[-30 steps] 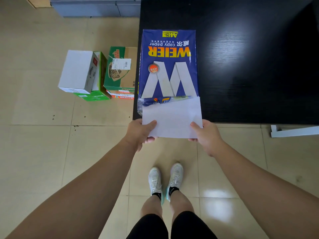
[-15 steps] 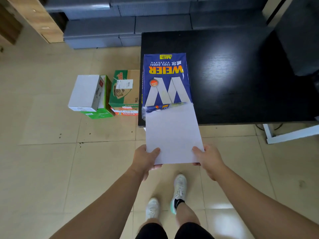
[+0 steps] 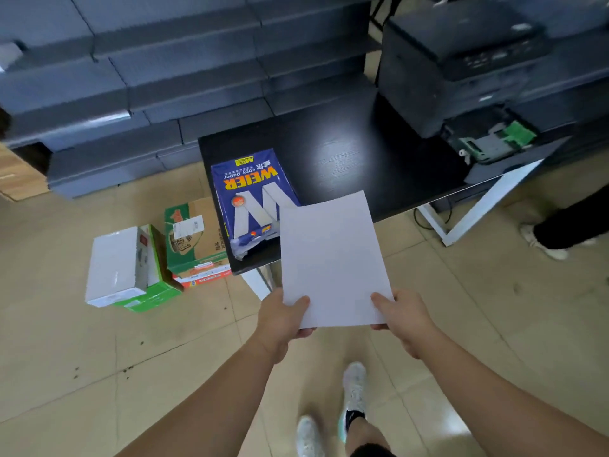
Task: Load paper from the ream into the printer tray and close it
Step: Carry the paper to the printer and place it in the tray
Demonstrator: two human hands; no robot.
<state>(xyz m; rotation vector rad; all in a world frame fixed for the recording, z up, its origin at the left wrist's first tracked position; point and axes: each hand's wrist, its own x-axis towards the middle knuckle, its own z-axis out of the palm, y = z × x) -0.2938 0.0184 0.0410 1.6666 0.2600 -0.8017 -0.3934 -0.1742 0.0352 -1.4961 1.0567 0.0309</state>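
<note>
A stack of white paper (image 3: 333, 258) is held flat in front of me, clear of the ream. My left hand (image 3: 283, 316) grips its near left corner and my right hand (image 3: 403, 316) grips its near right corner. The blue ream wrapper (image 3: 252, 196), torn open at its near end, lies on the left end of the black table (image 3: 356, 153). A dark printer (image 3: 461, 57) stands at the table's far right. Its paper tray (image 3: 494, 140) is pulled out toward me, showing green guides inside.
Cardboard boxes, white (image 3: 115, 265) and green (image 3: 194, 239), sit on the tiled floor left of the table. Grey stacked crates (image 3: 164, 77) line the wall behind. Another person's leg and shoe (image 3: 557, 232) stand at the right, beside the table's white leg (image 3: 478, 206).
The paper stack has slid fully out of the ream wrapper and moved back and to the right in both hands. My view has risen, bringing the printer and open tray into sight.
</note>
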